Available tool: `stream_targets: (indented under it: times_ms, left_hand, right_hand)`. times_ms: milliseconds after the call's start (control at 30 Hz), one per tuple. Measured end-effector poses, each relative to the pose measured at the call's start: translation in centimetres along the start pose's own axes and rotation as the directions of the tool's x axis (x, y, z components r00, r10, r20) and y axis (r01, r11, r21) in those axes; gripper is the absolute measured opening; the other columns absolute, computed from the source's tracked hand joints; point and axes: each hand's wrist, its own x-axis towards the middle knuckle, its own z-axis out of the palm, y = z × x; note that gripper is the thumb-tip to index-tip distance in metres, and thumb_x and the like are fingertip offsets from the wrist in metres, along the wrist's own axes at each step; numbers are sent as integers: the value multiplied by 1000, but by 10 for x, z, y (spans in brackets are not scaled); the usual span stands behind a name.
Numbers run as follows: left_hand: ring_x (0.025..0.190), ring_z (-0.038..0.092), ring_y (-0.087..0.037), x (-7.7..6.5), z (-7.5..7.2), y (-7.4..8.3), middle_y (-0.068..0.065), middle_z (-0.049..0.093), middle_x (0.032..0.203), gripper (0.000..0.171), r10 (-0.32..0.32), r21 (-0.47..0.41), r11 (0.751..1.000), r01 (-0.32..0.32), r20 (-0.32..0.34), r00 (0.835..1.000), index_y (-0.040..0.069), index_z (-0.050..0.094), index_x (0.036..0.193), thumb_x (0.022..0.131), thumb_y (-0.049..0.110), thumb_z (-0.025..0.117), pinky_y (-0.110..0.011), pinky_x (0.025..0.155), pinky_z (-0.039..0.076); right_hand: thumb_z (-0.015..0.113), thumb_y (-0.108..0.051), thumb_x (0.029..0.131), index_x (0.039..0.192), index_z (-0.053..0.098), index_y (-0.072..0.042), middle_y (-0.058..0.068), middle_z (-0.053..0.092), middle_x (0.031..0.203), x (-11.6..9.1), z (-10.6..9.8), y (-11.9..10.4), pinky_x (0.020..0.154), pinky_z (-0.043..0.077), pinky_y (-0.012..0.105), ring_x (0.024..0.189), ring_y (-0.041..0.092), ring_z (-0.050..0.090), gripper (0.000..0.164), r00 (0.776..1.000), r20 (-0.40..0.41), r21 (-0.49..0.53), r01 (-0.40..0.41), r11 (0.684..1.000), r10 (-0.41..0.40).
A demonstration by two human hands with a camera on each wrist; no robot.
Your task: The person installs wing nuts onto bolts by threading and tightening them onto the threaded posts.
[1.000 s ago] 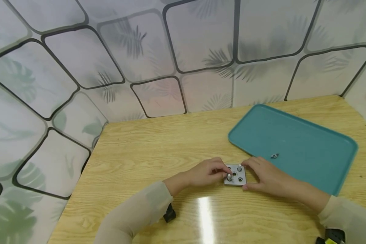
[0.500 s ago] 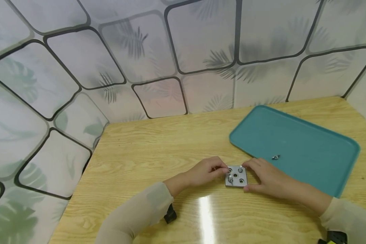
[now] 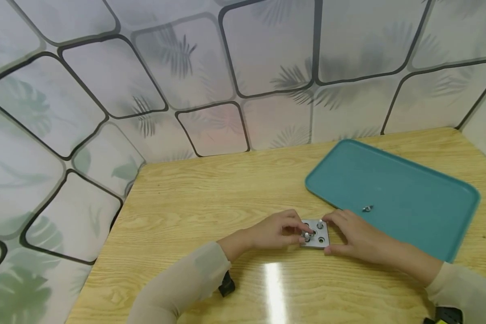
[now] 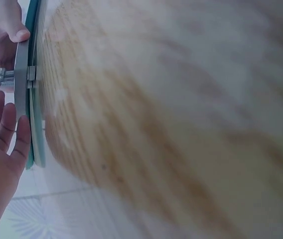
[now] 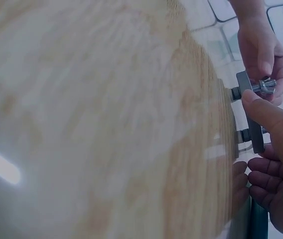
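A square grey metal plate with several holes lies between both hands. Two bolts stand up through it; the far right bolt is bare at the top. On the near left one sits a wing nut, which my left hand pinches between thumb and index finger. My right hand grips the plate's right side, thumb at the near corner and fingers at the far one. In the right wrist view, bolt heads show under the plate, which is raised on them.
A teal tray lies at the right, just behind my right hand. One loose wing nut rests on it near the front edge. The wooden table runs back to a patterned curtain.
My left fingers drew back from the near left bolt toward the plate's left edge half a second ago, then came round the wing nut again. The right hand keeps its grip.
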Motion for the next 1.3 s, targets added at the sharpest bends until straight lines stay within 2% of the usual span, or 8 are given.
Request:
stream_targets:
  times_ms: [133, 267, 367, 433, 567, 867, 1100, 1300]
  left_hand:
    - [86, 48, -4, 0, 0, -1, -2, 55, 98, 24, -12, 2, 1000, 12, -35, 999, 8, 65, 117, 94, 12, 59, -13, 77, 44]
    - [84, 48, -3, 1, 0, 0, 1, 55, 94, 25, -113, -49, 993, 110, -77, 991, 8, 59, 118, 94, 14, 60, -14, 75, 44]
    - [80, 48, 0, 2, 1, 1, 4, 54, 88, 18, -188, -92, 979, 179, -97, 977, 10, 58, 108, 92, 17, 63, -13, 71, 44]
    - [76, 47, 0, 2, 1, 2, 5, 53, 84, 12, -204, -99, 976, 195, -95, 974, 12, 58, 101, 92, 17, 63, -13, 67, 42]
    - [72, 46, 0, 0, -1, 3, 5, 54, 82, 6, -175, -81, 982, 170, -59, 983, 11, 61, 98, 92, 13, 62, -13, 64, 41]
    - [73, 45, -2, -1, -3, 6, 2, 51, 84, 23, -141, -126, 982, 141, 3, 990, 11, 62, 109, 87, 16, 68, -13, 64, 40]
    - [76, 44, -2, 0, -2, 4, -1, 54, 89, 19, -103, -108, 989, 103, 3, 995, 7, 63, 109, 91, 13, 63, -14, 67, 40]
    - [73, 45, -1, 1, 0, 3, 2, 54, 84, 15, -160, -103, 982, 157, -18, 987, 9, 58, 108, 94, 14, 60, -14, 65, 40]
  right_hand:
    - [69, -54, 79, 121, 53, -4, 5, 58, 113, 0, 0, 0, 84, 47, 44, 104, 23, 53, 68, 1000, -2, 2, -3, 1000, 3]
    - [70, -53, 78, 121, 53, -3, 5, 58, 113, 0, 0, 0, 86, 47, 45, 104, 24, 54, 68, 1000, -11, 3, -3, 1000, 3]
    - [71, -53, 78, 121, 54, -4, 5, 58, 113, 0, 0, 0, 86, 47, 45, 104, 23, 54, 67, 1000, -18, 2, -2, 1000, 2]
    - [71, -53, 77, 120, 54, -4, 5, 58, 113, 0, 0, 0, 86, 47, 45, 104, 24, 54, 67, 1000, -22, -1, 3, 1000, -3]
    - [71, -52, 77, 120, 54, -4, 5, 58, 112, 0, -1, -1, 85, 47, 45, 103, 24, 54, 67, 1000, -28, -8, 13, 1000, -13]
    - [70, -55, 77, 120, 54, -4, 5, 59, 113, 0, -1, 0, 85, 47, 45, 103, 24, 54, 68, 1000, -23, -4, 2, 1000, -2]
    - [70, -54, 78, 121, 54, -3, 7, 58, 114, 1, 0, 2, 87, 47, 47, 105, 26, 53, 68, 1000, -19, -3, 2, 1000, -2]
    - [68, -56, 78, 122, 54, -3, 7, 58, 115, 1, 1, 2, 87, 46, 46, 105, 25, 53, 70, 1000, 2, -2, -19, 1000, 19]
